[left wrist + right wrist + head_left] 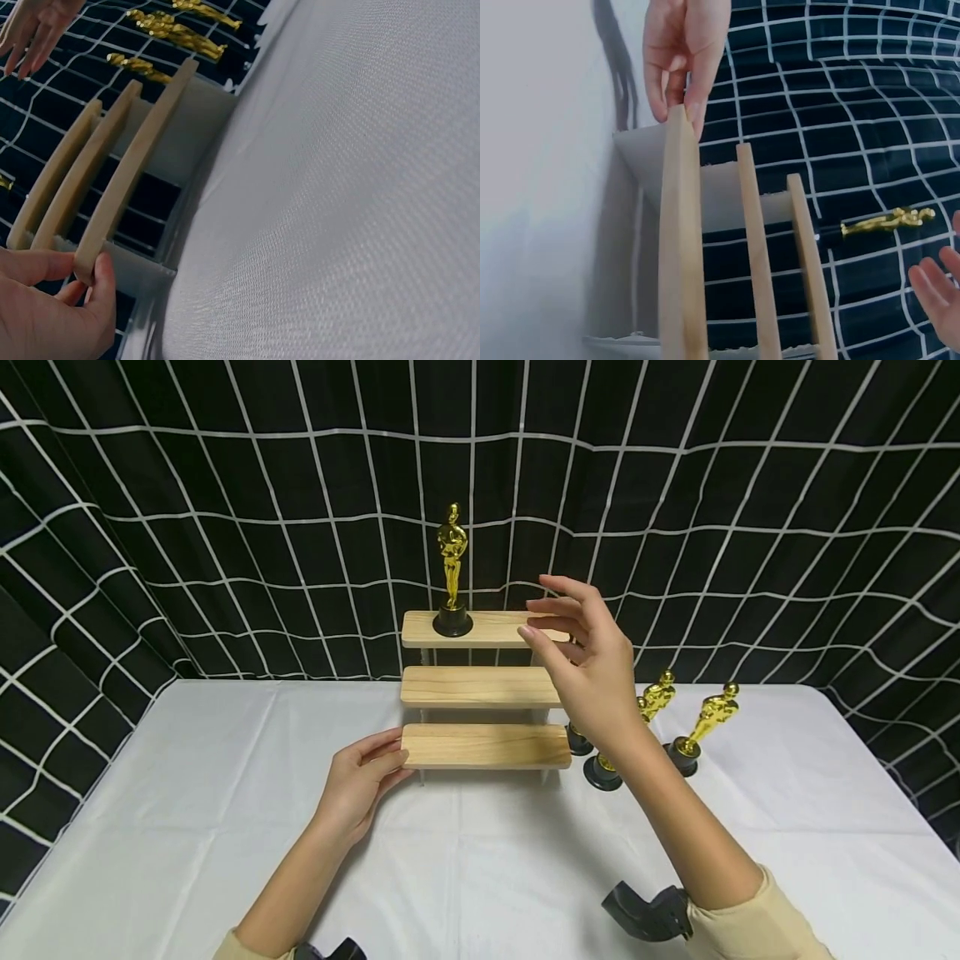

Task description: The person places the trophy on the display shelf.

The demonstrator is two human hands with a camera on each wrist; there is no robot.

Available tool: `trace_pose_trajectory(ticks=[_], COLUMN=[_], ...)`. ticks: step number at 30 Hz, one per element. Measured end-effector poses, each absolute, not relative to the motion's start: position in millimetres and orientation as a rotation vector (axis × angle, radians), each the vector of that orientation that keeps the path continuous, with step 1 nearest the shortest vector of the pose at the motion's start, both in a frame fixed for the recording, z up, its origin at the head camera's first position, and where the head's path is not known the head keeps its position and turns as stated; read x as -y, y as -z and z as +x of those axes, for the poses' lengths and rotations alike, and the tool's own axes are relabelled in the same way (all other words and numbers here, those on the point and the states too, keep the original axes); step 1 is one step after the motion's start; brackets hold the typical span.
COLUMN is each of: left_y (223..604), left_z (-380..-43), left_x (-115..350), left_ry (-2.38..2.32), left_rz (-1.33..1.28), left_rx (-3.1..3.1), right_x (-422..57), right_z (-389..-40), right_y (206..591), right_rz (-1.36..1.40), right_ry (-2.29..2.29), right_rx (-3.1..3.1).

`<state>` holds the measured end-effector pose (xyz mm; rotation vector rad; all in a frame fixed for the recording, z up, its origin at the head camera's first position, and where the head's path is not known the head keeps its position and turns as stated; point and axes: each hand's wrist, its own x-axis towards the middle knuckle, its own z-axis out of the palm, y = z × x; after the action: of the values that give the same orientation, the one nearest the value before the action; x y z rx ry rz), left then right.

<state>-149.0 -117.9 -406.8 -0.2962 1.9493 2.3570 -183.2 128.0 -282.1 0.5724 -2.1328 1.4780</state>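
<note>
A three-tier wooden display stand [487, 746] with clear side panels stands on the white table. My left hand [356, 789] pinches the left end of its lowest shelf [139, 161] between thumb and fingers. On the left part of the top shelf a gold statuette [452, 560] with a round black base stands upright. My right hand [588, 668] hovers near the right end of the upper shelves, fingers loosely bent, thumb apart, holding nothing. In the right wrist view its fingers [934, 289] show at the right edge, apart from the statuette [889, 222].
Several more gold statuettes [705, 722] stand on the table to the right of the stand, partly hidden behind my right hand and forearm. A white cloth [225, 827] covers the table. A black curtain [300, 485] with white grid lines hangs behind and at the sides.
</note>
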Motion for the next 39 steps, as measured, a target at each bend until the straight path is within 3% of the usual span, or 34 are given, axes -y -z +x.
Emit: trace_pose_trajectory(ticks=[24,39], left_y=[404.8,405.6], left_z=[-144.8,-147.4], left_x=[114.0,118.9], left_ry=[-2.356,-2.347], left_rz=[-0.284,-0.268], left_rx=[-1.931,-1.931], right_x=[-183.3,-215.1], right_z=[-140.0,-143.5], right_y=[319.9,336.3], right_rz=[0.337,0.222], right_ry=[-1.422,-1.385], right_rx=[2.033,2.148])
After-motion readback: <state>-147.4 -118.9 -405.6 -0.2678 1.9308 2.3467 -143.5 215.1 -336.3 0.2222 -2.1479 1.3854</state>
